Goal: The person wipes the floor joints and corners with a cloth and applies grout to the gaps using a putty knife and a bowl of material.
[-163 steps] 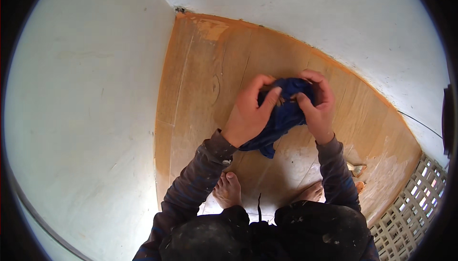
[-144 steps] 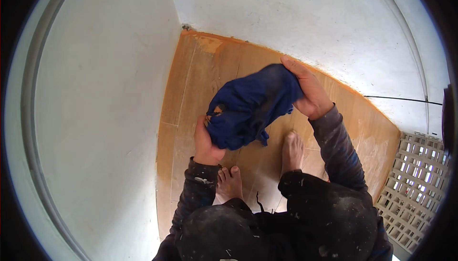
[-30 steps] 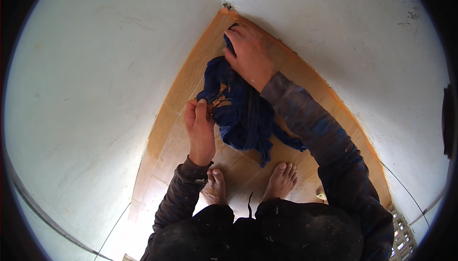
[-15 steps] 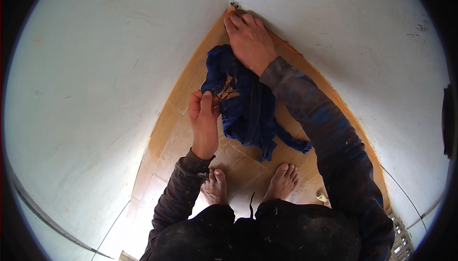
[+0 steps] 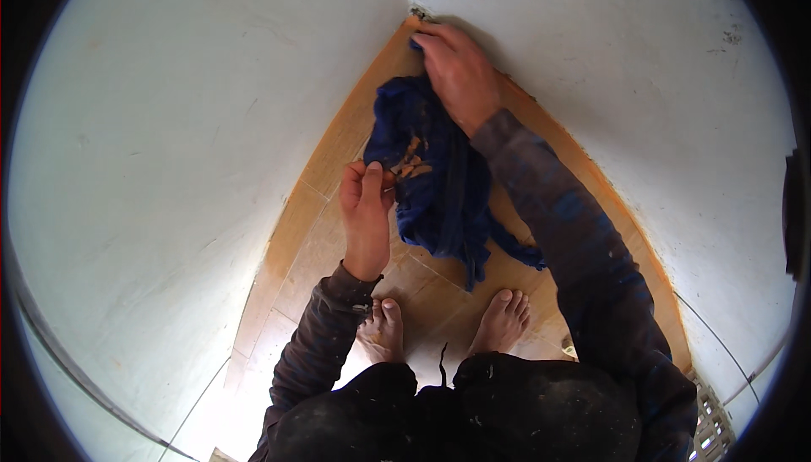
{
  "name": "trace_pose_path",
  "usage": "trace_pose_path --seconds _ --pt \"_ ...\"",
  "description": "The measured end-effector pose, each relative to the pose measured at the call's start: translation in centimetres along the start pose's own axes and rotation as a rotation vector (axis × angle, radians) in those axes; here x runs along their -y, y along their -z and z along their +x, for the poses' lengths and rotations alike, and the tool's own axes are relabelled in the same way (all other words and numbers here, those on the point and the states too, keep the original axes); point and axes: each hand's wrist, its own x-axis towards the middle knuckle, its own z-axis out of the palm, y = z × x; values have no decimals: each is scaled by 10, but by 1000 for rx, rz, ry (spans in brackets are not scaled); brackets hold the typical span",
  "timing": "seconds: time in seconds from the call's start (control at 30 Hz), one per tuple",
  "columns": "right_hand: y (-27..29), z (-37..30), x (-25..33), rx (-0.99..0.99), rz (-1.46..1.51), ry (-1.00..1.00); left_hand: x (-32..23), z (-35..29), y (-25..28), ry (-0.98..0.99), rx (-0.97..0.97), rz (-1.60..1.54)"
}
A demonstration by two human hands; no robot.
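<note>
Evidently, two hands shared one blue cloth (image 5: 439,187)

It lay bunched over the wooden floor (image 5: 302,227), near the corner (image 5: 415,13). The left hand (image 5: 366,219) pinched its edge, probably to steady it; the right hand (image 5: 463,78) bent over another end beside the wall (image 5: 591,48), though whether that grip had closed, I couldn't tell.

Narrow gap between left wall (image 5: 186,141) and blue cloth (image 5: 452,200), right forearm (image 5: 562,209) an obstacle opposite.
</note>
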Motion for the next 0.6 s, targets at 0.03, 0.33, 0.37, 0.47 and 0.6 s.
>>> trace_pose_path --seconds 0.03,0.33,0.37,0.47,0.6 --pt "-7 6 -1 -37 10 33 0 3 -2 -18 -19 -16" --pt "-5 -9 10 313 -468 -17 2 9 -6 -7 -66 18" --pt "-2 -11 11 299 -508 -9 3 8 -7 -13 -53 16" --pt "7 -18 15 269 -571 -19 4 5 -8 -16 -44 16" --pt "20 -28 18 248 -575 8 3 0 -8 -5 -3 36"
